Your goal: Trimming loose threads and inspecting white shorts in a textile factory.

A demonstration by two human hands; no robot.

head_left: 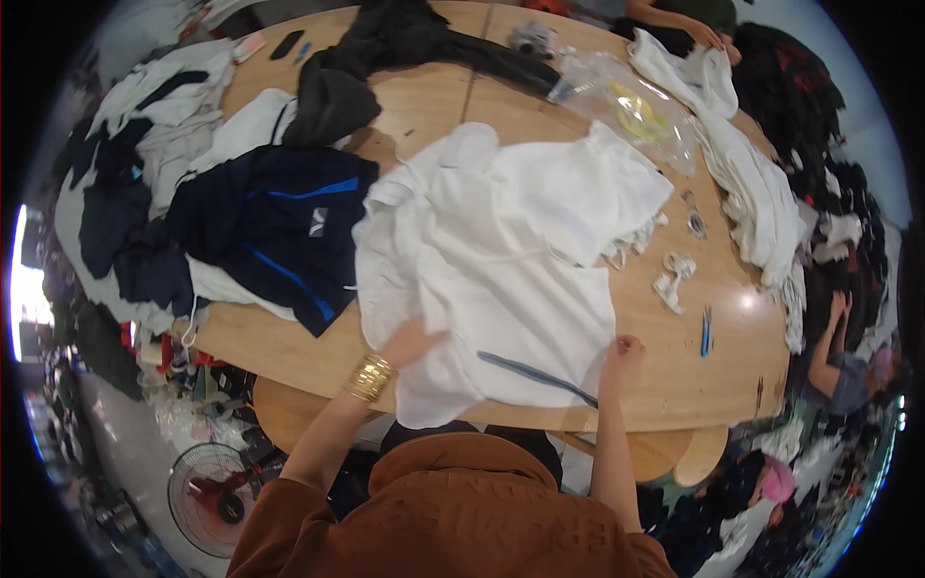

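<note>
Left hand (414, 342): lay low over the white cloth (511, 289), fingers out, grip loose.
Right hand (628, 356): was curled by the cloth's right edge; I couldn't tell if its grip held any.
White cloth: one lay mid tabletop (665, 390), near side.
Gray strip (535, 375): one lay near.
Blue snips (706, 332): one lay right.

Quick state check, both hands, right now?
Left hand: open, at the white garment, holding nothing visible.
Right hand: curled by the garment's right edge; whether it grips cloth cannot be told.
</note>
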